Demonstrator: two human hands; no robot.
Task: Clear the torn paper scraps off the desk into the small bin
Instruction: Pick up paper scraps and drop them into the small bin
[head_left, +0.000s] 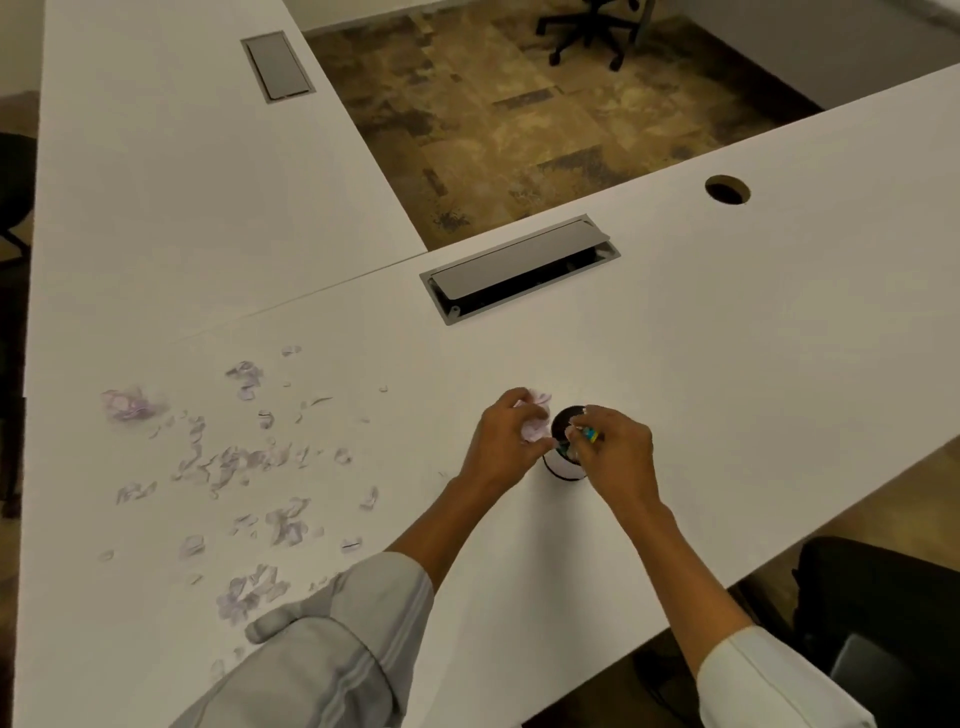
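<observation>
White L-shaped laminate desk (727, 332) carries scattered pale lilac torn paper scraps (234, 462) at left, well apart from the small cylindrical white bin (563, 467). Left hand (506, 444) clutches scraps beside its rim; right hand (615, 449) pinches a small colourful piece above it. Mottled brown carpet (519, 114) lies beyond.

Left hand (501, 441) holds paper scraps (535, 423) beside the small bin (563, 465); right hand (615, 449) pinches over it.

Both hands crowd the small bin (565, 462) mouth, scraps (234, 462) litter the desk (727, 338) left of it, bare desk right up to the cable hatch (519, 270).
</observation>
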